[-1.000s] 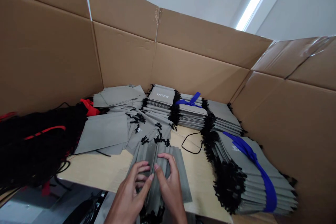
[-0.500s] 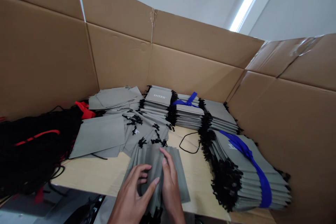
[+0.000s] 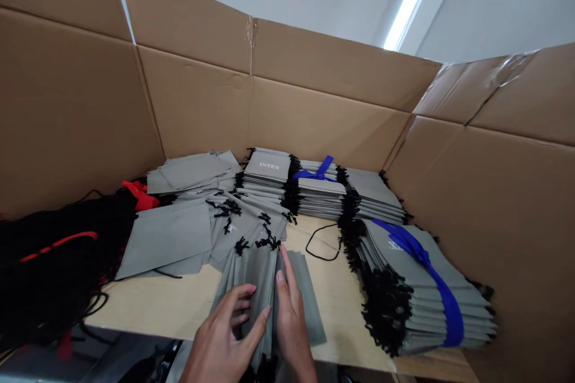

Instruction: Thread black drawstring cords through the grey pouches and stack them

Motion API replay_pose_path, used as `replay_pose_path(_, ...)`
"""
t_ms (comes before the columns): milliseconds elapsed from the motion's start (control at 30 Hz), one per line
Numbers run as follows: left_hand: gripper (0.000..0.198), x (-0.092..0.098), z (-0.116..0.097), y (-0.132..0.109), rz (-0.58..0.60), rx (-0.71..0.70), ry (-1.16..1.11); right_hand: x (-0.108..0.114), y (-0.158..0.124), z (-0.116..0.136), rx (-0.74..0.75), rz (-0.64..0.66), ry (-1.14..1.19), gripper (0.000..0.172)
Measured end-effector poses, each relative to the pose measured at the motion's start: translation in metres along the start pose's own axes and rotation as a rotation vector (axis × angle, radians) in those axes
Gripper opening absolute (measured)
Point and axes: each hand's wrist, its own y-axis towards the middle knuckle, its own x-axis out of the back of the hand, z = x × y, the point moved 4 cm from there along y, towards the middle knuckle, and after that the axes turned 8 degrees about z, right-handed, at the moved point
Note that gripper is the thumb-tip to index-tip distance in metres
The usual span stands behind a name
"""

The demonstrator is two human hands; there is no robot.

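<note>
Grey fabric pouches (image 3: 258, 272) with black cord ends stand bunched near the table's front edge, between my two hands. My left hand (image 3: 229, 329) is at their left side, fingers curled and apart, its thumb reaching over the fabric. On the right side lies my right hand (image 3: 291, 311), its fingers stretched along the pouches and pointing away from me. More flat grey fabric (image 3: 308, 287) shows beneath and right of it. Behind the bunch, loose grey pouches (image 3: 242, 221) with black cord ends are spread in a heap.
A pile of black cords (image 3: 58, 251) with red ties lies left. Flat grey pieces (image 3: 166, 236) are beside it. Stacked pouches (image 3: 269, 164) stand at the back, and a blue-tied bundle (image 3: 431, 287) at right. A cord loop (image 3: 323, 256) lies mid-table. Cardboard walls (image 3: 327, 114) surround the table.
The view has shifted slightly. My right hand's fingers have moved a little up along the pouches, and the bunch looks more gathered between my hands.
</note>
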Motion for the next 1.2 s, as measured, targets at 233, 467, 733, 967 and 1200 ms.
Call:
replay_pose_path(233,0.055,0.007,-0.005,-0.001,0.047,-0.010,0.017,-0.001,0.003,-0.004,0.045,-0.018,0.009,0.060)
replay_pose_path(467,0.058,0.035,-0.002,-0.006,-0.188,-0.145,0.253,-0.001,0.003,-0.007,0.026,-0.041,0.002,0.060)
replay_pose_path(733,0.042,0.010,-0.040,0.000,0.009,-0.188,0.264,0.000,0.003,-0.004,-0.003,-0.077,0.040,0.058)
replay_pose_path(967,0.047,0.013,-0.028,0.006,0.064,-0.034,0.171,-0.002,0.003,-0.003,-0.050,-0.008,0.070,0.058)
replay_pose_path(1200,0.056,0.022,-0.010,0.006,0.029,-0.016,-0.001,-0.005,0.002,-0.003,0.002,0.008,-0.001,0.067)
